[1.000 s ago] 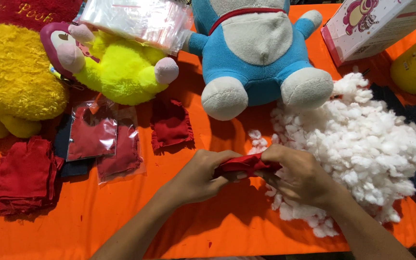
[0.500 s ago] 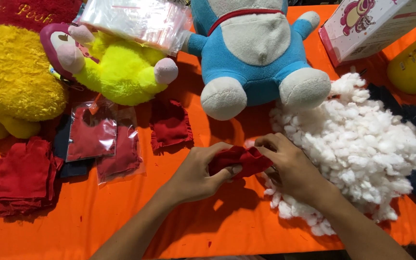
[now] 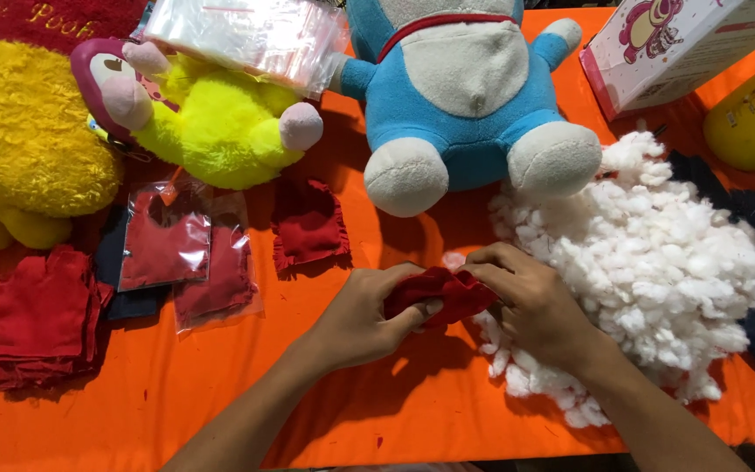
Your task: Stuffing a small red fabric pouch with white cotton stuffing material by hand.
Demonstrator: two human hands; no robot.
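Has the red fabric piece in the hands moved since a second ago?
Yes. The red fabric piece has shifted up the frame, closer to the blue plush toy's foot, held by left hand and right hand.

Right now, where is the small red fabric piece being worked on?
The red fabric piece sits centre frame, pinched between the left hand and right hand, beside the white stuffing pile.

small red cloth pouch [image 3: 440, 294], crumpled, held above orange table beside white stuffing

Plush toys: 3 — yellow bear [image 3: 24, 149], yellow-green one [image 3: 211, 122], blue one [image 3: 474, 96]. Stuffing pile [image 3: 657, 262]: 1. Cardboard box [image 3: 675, 44]: 1.
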